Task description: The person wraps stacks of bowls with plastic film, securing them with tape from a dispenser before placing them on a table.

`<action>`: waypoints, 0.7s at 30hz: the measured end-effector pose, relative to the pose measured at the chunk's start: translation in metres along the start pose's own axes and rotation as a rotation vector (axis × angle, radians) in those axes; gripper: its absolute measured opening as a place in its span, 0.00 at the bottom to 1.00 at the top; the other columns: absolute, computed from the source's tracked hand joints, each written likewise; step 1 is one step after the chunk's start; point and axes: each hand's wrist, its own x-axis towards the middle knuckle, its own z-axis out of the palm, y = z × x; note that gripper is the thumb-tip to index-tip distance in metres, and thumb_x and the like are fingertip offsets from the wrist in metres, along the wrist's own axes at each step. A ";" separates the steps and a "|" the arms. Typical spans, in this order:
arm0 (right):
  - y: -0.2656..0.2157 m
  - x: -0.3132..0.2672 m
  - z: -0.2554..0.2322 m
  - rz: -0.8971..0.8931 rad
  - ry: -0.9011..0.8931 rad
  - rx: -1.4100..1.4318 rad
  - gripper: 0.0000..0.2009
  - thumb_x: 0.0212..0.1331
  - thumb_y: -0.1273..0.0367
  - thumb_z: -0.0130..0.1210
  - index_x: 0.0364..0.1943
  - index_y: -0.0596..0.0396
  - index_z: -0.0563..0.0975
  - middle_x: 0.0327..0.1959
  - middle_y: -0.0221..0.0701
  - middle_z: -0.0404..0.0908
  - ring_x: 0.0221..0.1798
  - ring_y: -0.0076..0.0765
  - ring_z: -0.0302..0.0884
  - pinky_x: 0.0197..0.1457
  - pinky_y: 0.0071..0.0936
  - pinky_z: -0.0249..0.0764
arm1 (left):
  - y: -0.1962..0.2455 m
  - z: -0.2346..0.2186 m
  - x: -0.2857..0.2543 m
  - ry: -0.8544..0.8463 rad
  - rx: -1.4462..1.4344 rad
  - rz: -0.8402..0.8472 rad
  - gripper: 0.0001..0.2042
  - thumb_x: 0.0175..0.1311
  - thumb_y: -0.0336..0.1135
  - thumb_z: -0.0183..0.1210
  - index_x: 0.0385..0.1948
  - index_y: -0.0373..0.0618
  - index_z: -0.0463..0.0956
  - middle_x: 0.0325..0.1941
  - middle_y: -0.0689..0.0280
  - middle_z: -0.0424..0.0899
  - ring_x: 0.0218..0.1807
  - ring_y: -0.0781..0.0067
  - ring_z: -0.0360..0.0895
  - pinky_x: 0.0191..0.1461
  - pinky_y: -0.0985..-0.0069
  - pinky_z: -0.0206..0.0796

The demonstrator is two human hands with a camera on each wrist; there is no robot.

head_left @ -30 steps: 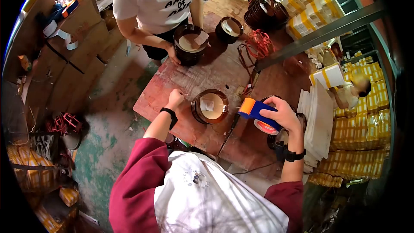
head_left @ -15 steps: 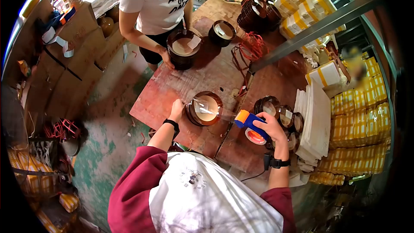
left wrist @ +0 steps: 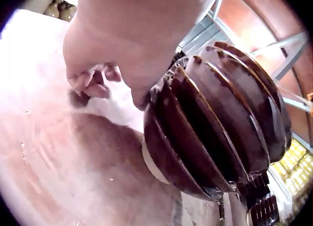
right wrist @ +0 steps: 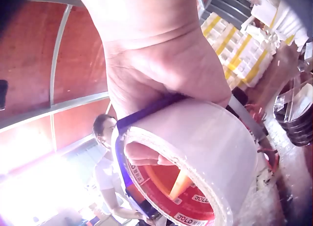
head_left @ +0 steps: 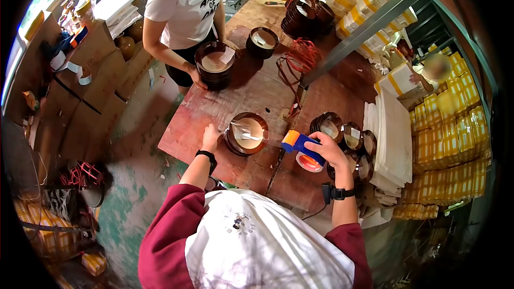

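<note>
A stack of brown bowls (head_left: 247,135) with cream insides stands on the reddish table in front of me. Clear tape (head_left: 274,143) stretches over its top to a blue and orange tape dispenser (head_left: 301,150). My right hand (head_left: 328,150) grips that dispenser, right of the stack. In the right wrist view, the thick tape roll (right wrist: 195,143) shows its red core. My left hand (head_left: 211,138) is at the stack's left side. In the left wrist view its thumb (left wrist: 140,96) presses at the bowls' rims while the other fingers curl in beside them.
Across the table another person holds a bowl stack (head_left: 215,63), with a further stack (head_left: 263,42) beside it. More bowls (head_left: 327,125) and white foam sheets (head_left: 389,142) are at the right. Red strapping (head_left: 302,56) lies near a metal post (head_left: 369,28).
The dispenser has moved left, and tape now spans the stack's top. My left hand has come against the stack's side. The head view has shifted.
</note>
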 end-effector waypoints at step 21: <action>0.074 0.035 -0.027 -0.183 -0.099 0.021 0.25 0.58 0.58 0.72 0.50 0.60 0.76 0.39 0.32 0.85 0.38 0.23 0.82 0.42 0.23 0.78 | 0.049 -0.011 -0.074 -0.053 -0.750 0.080 0.27 0.80 0.50 0.47 0.69 0.37 0.67 0.75 0.54 0.69 0.75 0.59 0.66 0.76 0.64 0.59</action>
